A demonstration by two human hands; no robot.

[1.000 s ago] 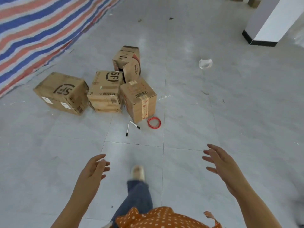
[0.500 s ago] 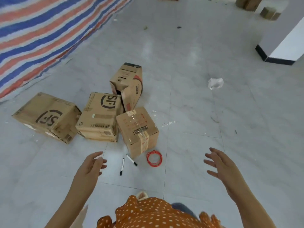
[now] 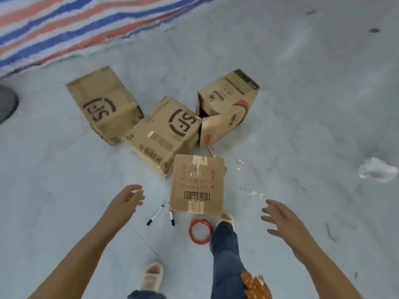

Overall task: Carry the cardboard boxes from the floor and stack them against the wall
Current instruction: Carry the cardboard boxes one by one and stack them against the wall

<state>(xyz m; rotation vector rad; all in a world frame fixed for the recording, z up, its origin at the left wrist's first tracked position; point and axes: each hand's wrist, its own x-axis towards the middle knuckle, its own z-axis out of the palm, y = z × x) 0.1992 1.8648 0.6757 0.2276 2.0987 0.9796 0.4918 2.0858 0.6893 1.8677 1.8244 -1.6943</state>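
The taped box (image 3: 197, 184) sits on the floor (image 3: 302, 104) at centre, three more cartons at 12 o'clock. It looks stiff and probably light; its two side walls suit a grasp. Left hand (image 3: 127, 198) and right hand (image 3: 280, 219) flank it, empty, fingers spread. Contents unseen.

Pale tiled floor (image 3: 302, 104), striped tarp (image 3: 75, 24) along far edge

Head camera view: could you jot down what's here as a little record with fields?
boxes: four cardboard boxes on the floor
nearest: taped box at the person's feet
opened: far-right box, flap hanging
small items: two markers, red wire coil
left hand: open, holds nothing
right hand: open, holds nothing
backdrop: striped tarp
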